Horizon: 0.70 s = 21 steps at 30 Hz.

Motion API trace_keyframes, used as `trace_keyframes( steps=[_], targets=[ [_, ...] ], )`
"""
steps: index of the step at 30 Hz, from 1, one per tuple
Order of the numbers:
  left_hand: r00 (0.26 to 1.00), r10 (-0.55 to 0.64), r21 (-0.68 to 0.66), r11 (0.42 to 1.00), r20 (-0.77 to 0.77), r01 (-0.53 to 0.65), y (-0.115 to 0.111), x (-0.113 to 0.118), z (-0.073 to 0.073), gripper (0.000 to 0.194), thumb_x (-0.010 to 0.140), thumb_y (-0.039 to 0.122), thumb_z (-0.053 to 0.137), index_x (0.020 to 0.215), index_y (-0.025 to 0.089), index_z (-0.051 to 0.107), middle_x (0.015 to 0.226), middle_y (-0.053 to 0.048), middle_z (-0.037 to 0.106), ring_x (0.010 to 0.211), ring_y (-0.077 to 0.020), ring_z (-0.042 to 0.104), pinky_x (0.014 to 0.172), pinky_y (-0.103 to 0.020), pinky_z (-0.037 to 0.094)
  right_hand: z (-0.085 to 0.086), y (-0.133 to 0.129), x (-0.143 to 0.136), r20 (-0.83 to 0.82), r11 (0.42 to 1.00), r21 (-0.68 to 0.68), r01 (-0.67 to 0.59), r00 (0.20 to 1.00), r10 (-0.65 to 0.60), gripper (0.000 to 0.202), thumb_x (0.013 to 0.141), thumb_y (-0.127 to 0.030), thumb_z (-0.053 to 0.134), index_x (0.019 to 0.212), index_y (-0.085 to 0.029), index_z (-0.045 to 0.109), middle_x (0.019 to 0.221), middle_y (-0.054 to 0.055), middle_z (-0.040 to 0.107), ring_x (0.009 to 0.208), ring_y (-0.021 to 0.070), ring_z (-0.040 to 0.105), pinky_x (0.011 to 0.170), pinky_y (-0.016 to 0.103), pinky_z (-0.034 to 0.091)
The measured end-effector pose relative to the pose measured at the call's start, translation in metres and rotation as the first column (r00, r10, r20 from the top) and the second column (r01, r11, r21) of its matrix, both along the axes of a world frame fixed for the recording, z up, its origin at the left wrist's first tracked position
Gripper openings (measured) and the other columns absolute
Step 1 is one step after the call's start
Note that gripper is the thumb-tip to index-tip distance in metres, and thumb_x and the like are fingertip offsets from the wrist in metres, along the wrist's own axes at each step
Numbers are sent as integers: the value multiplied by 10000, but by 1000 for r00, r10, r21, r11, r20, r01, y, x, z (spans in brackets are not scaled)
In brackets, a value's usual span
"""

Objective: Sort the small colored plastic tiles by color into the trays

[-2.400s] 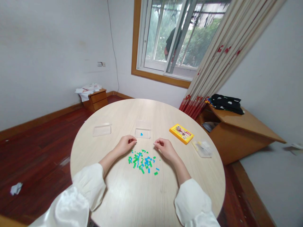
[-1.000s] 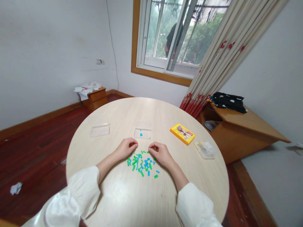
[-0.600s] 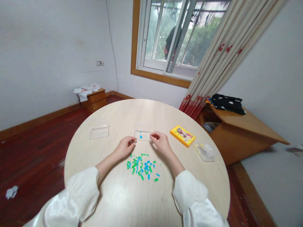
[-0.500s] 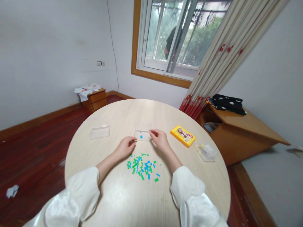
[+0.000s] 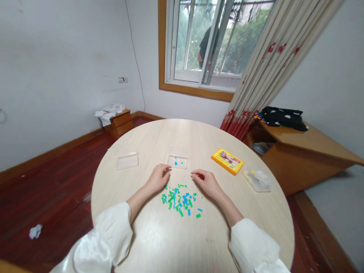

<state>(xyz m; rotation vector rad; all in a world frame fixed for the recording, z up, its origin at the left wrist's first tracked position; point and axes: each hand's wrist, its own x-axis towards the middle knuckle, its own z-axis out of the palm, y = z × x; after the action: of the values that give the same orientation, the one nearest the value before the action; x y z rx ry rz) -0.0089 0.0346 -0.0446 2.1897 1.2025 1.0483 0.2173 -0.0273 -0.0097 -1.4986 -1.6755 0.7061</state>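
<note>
A small clear plastic box (image 5: 170, 165) with its lid raised lies mid-table, a few blue pieces (image 5: 176, 163) inside. My left hand (image 5: 159, 178) rests by the box's front left corner, fingers loosely curved and nothing seen in them; whether it touches the box I cannot tell. To the right of the box, my right hand (image 5: 207, 182) is held above the table, fingers loosely extended and apart, with nothing visible in them. Between my forearms a loose pile of small flat green and blue pieces (image 5: 182, 201) is spread on the round table (image 5: 159, 239).
Another clear box (image 5: 127, 161) sits at the left of the table. A yellow printed box (image 5: 227, 161) and a clear case with yellowish contents (image 5: 257, 180) are on the right. Beyond the table stand a small drawer cabinet (image 5: 123, 120) and a tilted wooden desk (image 5: 309, 151).
My right hand has come away from the clear box, toward me and to the right. One more blue piece shows in the box. The left hand stays near it; the view has shifted slightly.
</note>
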Motion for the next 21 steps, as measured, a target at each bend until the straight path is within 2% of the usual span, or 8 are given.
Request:
trace_keyframes(
  steps=[3,11,21],
  targets=[
    [1000,-12,-8,1000,-17,12,0,-1,1,232,754,98,554,972,140,622,915,-74,628,850,-189,568,813,-353,469,-3,-5,-1,-11,1000,-11,-18,1000,18,277,773,-354,525,850,-133,672,670,31,624,620,150,548,615,277,435],
    [1000,-12,-12,1000,0,12,-2,-1,4,253,745,79,545,971,160,623,926,-64,621,857,-182,567,814,-349,469,5,-8,-3,8,994,-72,-85,996,86,276,769,-347,525,865,-132,669,694,36,622,633,150,544,606,273,430],
    [1000,-8,-14,1000,-26,7,-3,0,3,255,753,92,544,987,162,619,931,-71,620,890,-197,564,835,-370,461,-1,-8,2,19,985,-126,-119,992,122,252,777,-319,525,854,-134,678,741,55,656,669,158,559,622,274,430]
  ],
)
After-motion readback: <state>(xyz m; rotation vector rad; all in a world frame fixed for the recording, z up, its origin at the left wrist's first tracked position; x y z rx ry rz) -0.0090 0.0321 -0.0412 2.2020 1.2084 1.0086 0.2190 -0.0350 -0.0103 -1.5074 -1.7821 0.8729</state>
